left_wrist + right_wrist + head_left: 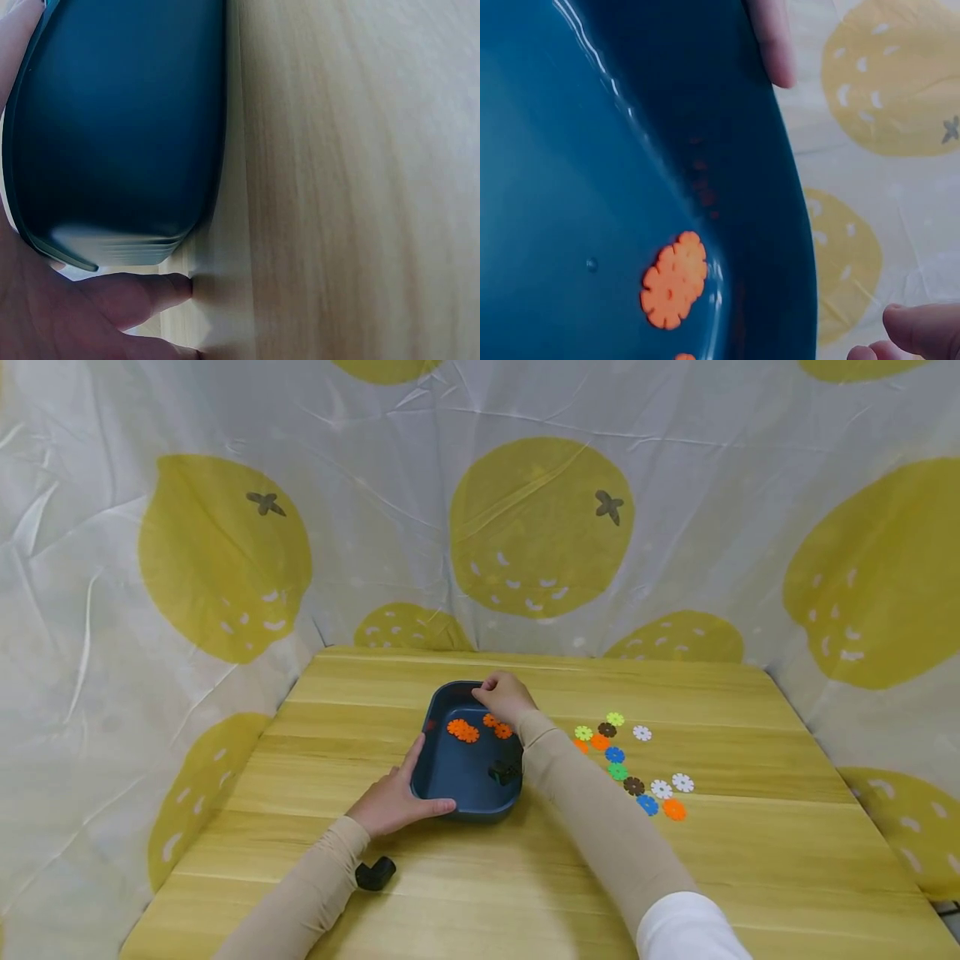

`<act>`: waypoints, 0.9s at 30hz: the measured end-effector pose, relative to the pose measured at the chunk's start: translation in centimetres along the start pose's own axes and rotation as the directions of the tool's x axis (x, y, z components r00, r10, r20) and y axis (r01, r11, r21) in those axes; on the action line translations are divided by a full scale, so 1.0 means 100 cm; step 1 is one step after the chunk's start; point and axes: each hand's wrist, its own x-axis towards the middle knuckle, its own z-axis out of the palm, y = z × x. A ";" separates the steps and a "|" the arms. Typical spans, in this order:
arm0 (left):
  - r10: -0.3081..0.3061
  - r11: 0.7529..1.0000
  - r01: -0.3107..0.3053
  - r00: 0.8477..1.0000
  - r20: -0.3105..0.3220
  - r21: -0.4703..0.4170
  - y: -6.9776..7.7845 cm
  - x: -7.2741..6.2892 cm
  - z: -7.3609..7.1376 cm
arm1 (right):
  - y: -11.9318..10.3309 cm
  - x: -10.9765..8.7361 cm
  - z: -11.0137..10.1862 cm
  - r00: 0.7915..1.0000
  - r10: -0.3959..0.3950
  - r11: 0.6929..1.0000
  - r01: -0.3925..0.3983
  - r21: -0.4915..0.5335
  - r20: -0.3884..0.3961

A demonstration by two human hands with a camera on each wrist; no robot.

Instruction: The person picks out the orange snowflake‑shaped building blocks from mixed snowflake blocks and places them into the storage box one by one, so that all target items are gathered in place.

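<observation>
A dark blue rounded tray (465, 785) stands on the table, with several orange flower-shaped plastic discs (462, 731) inside. My left hand (393, 797) holds its near left corner, thumb over the near rim and index finger along the left rim; other fingers (142, 296) reach outside beside the wall. Over the far right part of the tray is my right hand (507, 697), its fingers bent. In the right wrist view its thumb (922, 330) and fingertips come close together at the frame's edge; whether anything is between them is hidden.
Several loose flower-shaped discs (617, 772) in green, blue, brown, white and orange lie on the table right of the tray. A small black object (375, 872) is beside the left wrist. Lemon-patterned curtains (540, 527) enclose the wooden table (750, 860) at back and sides.
</observation>
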 end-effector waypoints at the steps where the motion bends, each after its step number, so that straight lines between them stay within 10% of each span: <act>1: 0.000 1.000 0.000 1.000 -0.001 0.001 0.000 0.000 0.000 | 0.001 0.000 -0.002 1.000 -0.002 1.000 0.002 0.011 -0.003; 27: 0.009 1.000 -0.009 1.000 -0.006 0.007 0.000 -0.001 0.001 | 0.070 -0.030 -0.070 0.997 0.076 0.996 -0.074 0.040 -0.030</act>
